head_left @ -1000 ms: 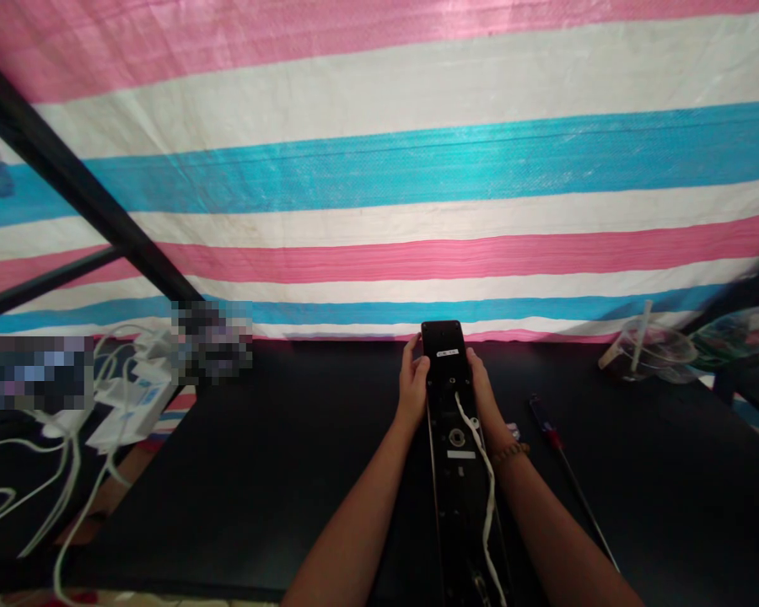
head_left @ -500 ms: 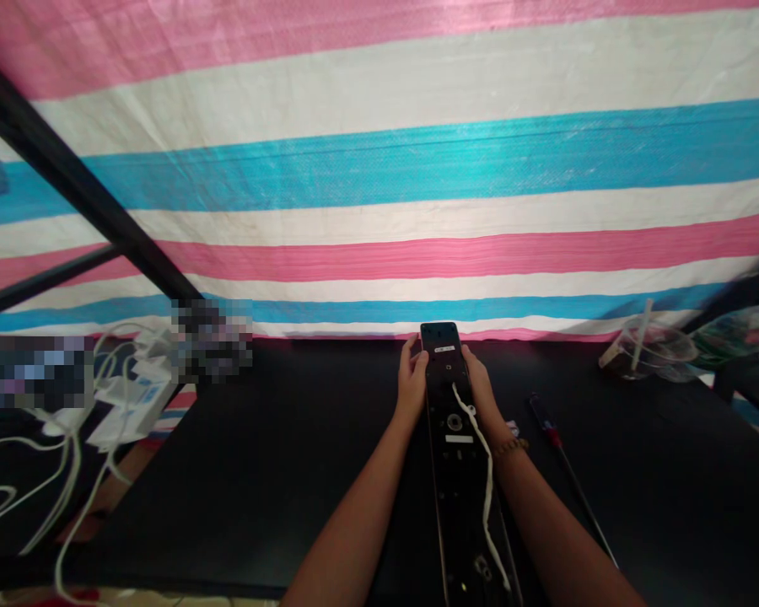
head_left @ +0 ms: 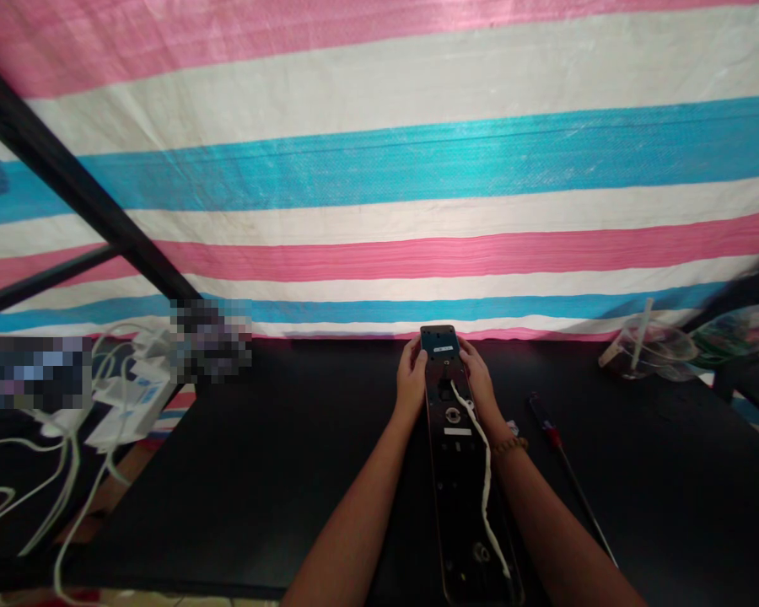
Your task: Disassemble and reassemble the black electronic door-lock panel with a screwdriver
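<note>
A long black panel (head_left: 459, 472) with round holes, a small white label and a white cable (head_left: 484, 472) along it lies lengthwise on the black table (head_left: 259, 472), reaching from me to the far edge. My left hand (head_left: 411, 379) grips its far end from the left, thumb on top. On the opposite side my right hand (head_left: 477, 379) clasps the same end, with a beaded bracelet at the wrist.
A screwdriver with a red-and-dark handle (head_left: 560, 459) lies just right of my right arm. A clear plastic cup with a straw (head_left: 645, 350) stands at the far right. White cables and adapters (head_left: 101, 396) pile up at the left. A striped pink, white and blue tarp (head_left: 379, 169) hangs behind.
The panel has slid slightly away from me and tipped flatter on the table, so more of its near end shows. Both hands stayed at its far end.
</note>
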The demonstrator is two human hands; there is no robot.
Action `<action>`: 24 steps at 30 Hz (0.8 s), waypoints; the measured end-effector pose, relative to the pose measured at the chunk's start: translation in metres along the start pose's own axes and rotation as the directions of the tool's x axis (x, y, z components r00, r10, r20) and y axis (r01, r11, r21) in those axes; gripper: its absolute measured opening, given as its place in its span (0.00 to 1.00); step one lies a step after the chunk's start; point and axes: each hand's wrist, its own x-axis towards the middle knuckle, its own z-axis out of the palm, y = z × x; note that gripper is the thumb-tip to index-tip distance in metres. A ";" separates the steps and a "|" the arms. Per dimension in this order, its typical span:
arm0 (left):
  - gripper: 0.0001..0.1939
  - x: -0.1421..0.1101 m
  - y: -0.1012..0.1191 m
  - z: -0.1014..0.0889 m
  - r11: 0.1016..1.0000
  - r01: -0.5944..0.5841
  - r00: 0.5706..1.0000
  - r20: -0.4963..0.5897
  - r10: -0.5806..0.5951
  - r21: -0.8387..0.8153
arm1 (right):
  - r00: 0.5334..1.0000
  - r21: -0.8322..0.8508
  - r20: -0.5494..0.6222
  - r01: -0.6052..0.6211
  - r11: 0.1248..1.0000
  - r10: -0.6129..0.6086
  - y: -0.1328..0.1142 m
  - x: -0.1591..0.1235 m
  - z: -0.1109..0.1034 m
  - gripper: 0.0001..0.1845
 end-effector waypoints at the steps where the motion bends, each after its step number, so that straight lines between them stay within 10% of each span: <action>1: 0.16 0.000 0.000 0.000 1.000 0.000 1.000 -0.002 0.000 -0.001 | 1.000 0.002 0.004 -0.001 1.000 0.001 -0.001 0.000 0.000 0.25; 24: 0.21 0.002 -0.004 -0.003 0.994 0.104 0.995 -0.002 -0.104 0.026 | 0.999 -0.073 -0.035 -0.038 0.997 0.035 0.002 -0.003 -0.005 0.25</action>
